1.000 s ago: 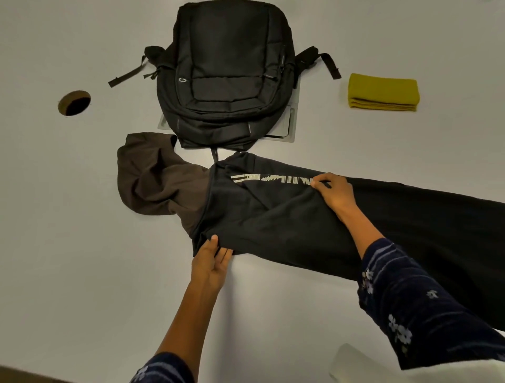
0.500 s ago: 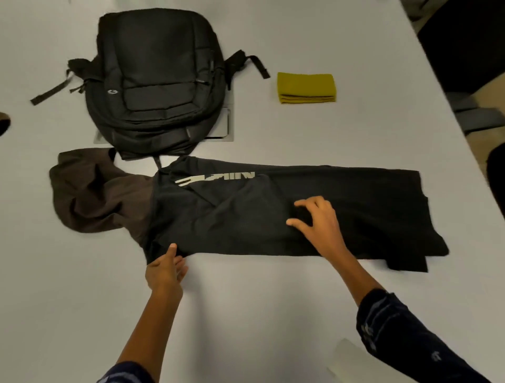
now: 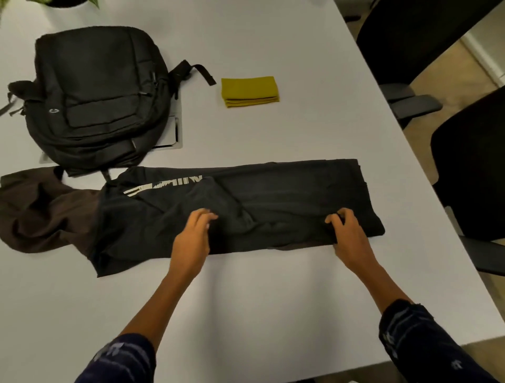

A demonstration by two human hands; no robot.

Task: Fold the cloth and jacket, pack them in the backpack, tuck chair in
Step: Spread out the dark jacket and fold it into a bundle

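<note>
A black jacket [image 3: 273, 202] lies folded into a long strip across the white table [image 3: 259, 295], its brown hood [image 3: 41, 210] spread at the left. My left hand [image 3: 192, 237] rests on the strip's middle near its front edge, fingers curled on the fabric. My right hand [image 3: 348, 232] pinches the jacket's near right end. A closed black backpack [image 3: 95, 98] lies flat behind the jacket at the left. A folded yellow-green cloth [image 3: 250, 91] sits to the right of the backpack.
Black office chairs [image 3: 470, 175] stand along the table's right edge, one [image 3: 410, 41] further back. A grey flat panel [image 3: 175, 131] lies under the backpack. Plant leaves [image 3: 54, 2] show at the far left edge.
My left hand moved right from the jacket's left corner to its middle. My right hand slid from the middle to the right end. The view shifted rightward.
</note>
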